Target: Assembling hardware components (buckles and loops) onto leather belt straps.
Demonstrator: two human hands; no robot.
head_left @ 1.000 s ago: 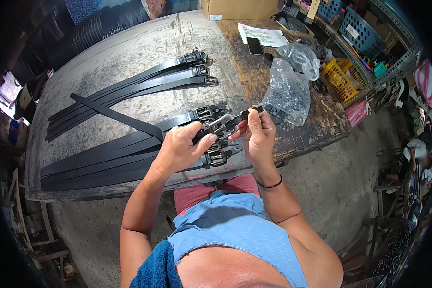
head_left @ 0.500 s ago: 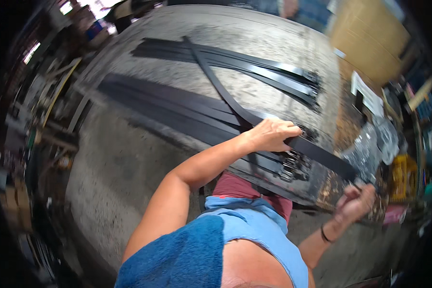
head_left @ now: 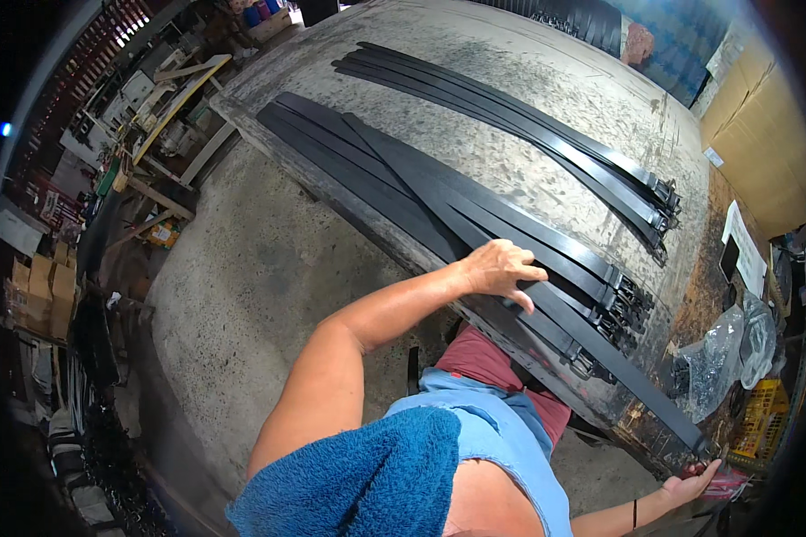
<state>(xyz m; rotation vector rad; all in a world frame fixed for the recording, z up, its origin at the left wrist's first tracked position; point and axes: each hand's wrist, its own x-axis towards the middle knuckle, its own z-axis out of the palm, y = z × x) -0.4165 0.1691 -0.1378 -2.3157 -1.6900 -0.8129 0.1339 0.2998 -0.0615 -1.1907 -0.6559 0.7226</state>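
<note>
A long black belt (head_left: 618,362) runs slantwise across a row of other black belts (head_left: 322,152) on the worktable's near side. My left hand (head_left: 501,270) straddles this belt about midway, thumb on one edge and fingers on the other. Low at the right, my right hand (head_left: 688,479) is turned partly palm up at the belt's end. Some of its fingers curl against that end in shadow, one finger sticking out. Dark metal buckles (head_left: 627,313) cluster at the right ends of the near row. A second group of belts (head_left: 484,103) with buckles lies farther back.
The worn grey worktable (head_left: 546,80) spreads ahead. A cardboard box (head_left: 752,134), clear plastic bags (head_left: 716,358) and a yellow crate (head_left: 761,416) stand at the right. More black straps (head_left: 582,27) lie at the far edge. Shelving and small boxes (head_left: 40,291) line the left.
My right hand has moved down and right, with the belt's end at it. The belt now lies lower and straighter over the near row. The view has shifted.
</note>
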